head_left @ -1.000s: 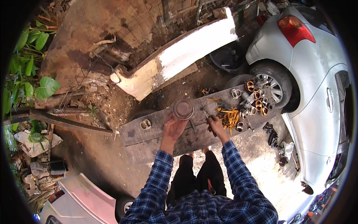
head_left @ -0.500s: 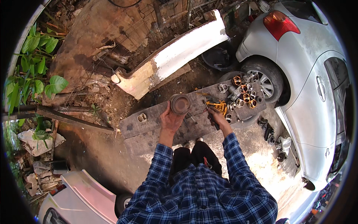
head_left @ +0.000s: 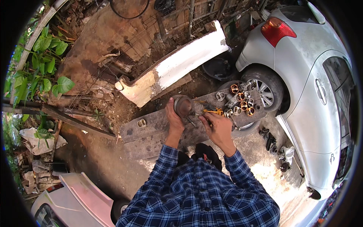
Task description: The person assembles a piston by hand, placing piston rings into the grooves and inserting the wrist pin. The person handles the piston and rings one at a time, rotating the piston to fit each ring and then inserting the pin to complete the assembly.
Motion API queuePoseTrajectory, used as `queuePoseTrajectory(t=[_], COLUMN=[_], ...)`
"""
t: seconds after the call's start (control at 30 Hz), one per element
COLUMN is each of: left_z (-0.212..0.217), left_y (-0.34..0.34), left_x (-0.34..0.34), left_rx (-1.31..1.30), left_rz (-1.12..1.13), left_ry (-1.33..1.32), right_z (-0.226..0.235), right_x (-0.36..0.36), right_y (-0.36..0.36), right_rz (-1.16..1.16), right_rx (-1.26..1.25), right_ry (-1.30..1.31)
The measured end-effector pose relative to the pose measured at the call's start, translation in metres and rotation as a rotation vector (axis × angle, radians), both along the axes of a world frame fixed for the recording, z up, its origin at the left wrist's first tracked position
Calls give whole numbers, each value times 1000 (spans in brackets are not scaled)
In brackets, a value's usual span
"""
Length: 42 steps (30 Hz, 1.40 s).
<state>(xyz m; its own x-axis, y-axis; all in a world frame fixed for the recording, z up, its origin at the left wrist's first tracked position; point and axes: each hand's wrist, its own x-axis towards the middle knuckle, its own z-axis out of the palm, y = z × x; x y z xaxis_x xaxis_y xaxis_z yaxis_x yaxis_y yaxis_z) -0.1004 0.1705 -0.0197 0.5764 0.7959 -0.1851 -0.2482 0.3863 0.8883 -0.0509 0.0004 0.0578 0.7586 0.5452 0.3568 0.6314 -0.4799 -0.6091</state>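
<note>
My left hand (head_left: 174,120) is wrapped round the side of a piston (head_left: 183,106), its round brown-stained crown facing up. Close by on the right, my right hand (head_left: 218,129) is closed, thumb and fingers pinched toward the piston's side. It holds a slim dark tool, mostly hidden by the fingers, so its exact kind cannot be made out. Both hands are above a worn wooden bench (head_left: 151,138). A yellow-orange bundle (head_left: 219,112) lies just beyond the right hand's fingers.
Several metal rings and orange-lined parts (head_left: 241,97) crowd the bench's right end; one ring (head_left: 141,123) sits at its left. A silver car (head_left: 298,83) stands right, a white bumper (head_left: 189,51) beyond the bench, a pale car (head_left: 81,200) lower left. Black parts (head_left: 270,140) lie on the ground.
My right hand has come left and turned, closing in on the piston. The left hand still holds the piston, now slightly tilted. The whole view has shifted a little.
</note>
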Motion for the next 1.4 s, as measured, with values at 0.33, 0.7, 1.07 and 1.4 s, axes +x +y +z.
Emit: queuePoseTrajectory(t=[0.33,0.7,1.07,1.4], left_z=[32,65,68,73], left_y=[-12,12,39,46], left_x=[-1,-20,-33,-47], left_rx=[-212,-318,-483,-430], left_rz=[82,-106,-130,-219], left_ry=[-53,-182,-86,-19], right_z=[7,15,48,50], right_x=[9,1,-10,-18], right_y=[0,8,36,56], right_rz=[66,-153,179,122], right_rx=[21,-19,151,-29], right_ry=[-52,-116,-342,-372])
